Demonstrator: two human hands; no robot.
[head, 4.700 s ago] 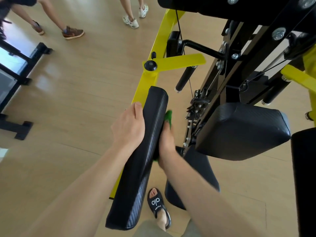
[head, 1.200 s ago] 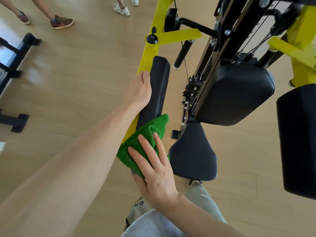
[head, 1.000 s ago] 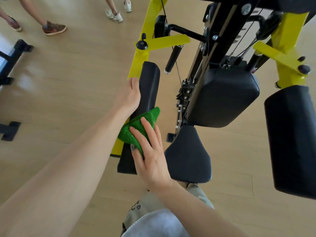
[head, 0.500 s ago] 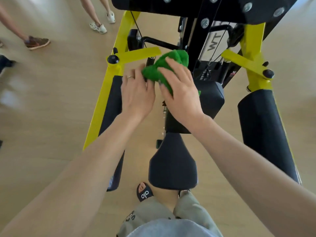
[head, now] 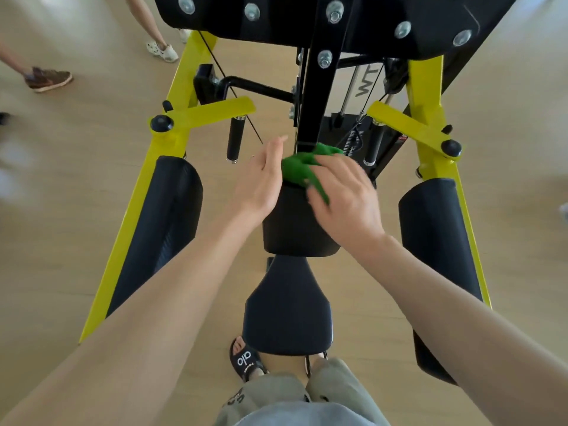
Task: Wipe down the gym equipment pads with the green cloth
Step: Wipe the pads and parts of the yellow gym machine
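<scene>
One head-worn view only, wide-angle, aimed forward and steeply down from above the seat point(head: 287, 305). Close over both forearms and the back pad point(head: 295, 222), with own feet at the bottom edge. Machine frame point(head: 319, 96) rising toward the lens at top; floor point(head: 76, 179) spreading away at both sides.
</scene>
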